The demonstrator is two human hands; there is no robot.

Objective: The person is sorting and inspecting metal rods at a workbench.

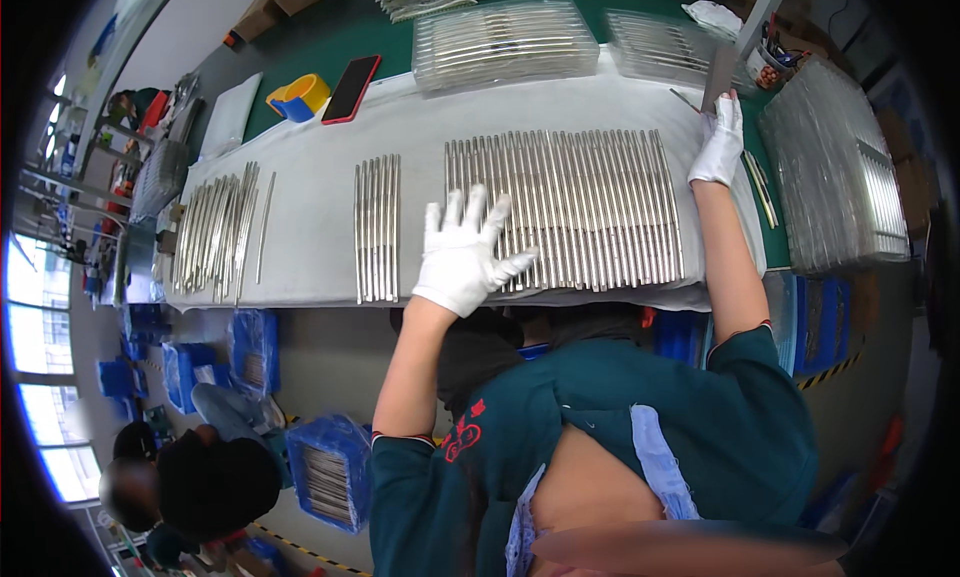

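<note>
1. The wide row of slim metal rods (590, 207) lies on the near part of the white cloth (310, 207), right of centre, the rods side by side and pointing near to far.
2. The left hand (462, 262), in a white glove, is over the row's left edge, palm down, fingers spread wide and gripping nothing; whether it presses on the rods cannot be told.
3. The right hand (716, 147), also gloved, is beyond the row's far right corner, fingers almost straight, against the near end of a flat grey bar (718, 77); whether they are closed on it cannot be told.
4. The step in hand looks like arranging or checking the row; the next move would call for a light, level touch, so the rods do not roll apart.
5. Left of the row, apart from it, lies a narrow group of rods (377, 227); farther left is an uneven heap of rods (212, 232), with a single rod (265, 227) just beside it.
6. On the far side are a red-edged phone (352, 89) and a clear plastic tray (500, 77) holding rods.
7. At the right stand stacked clear trays (820, 167); on the floor, near left, is a blue crate (361, 482).
</note>
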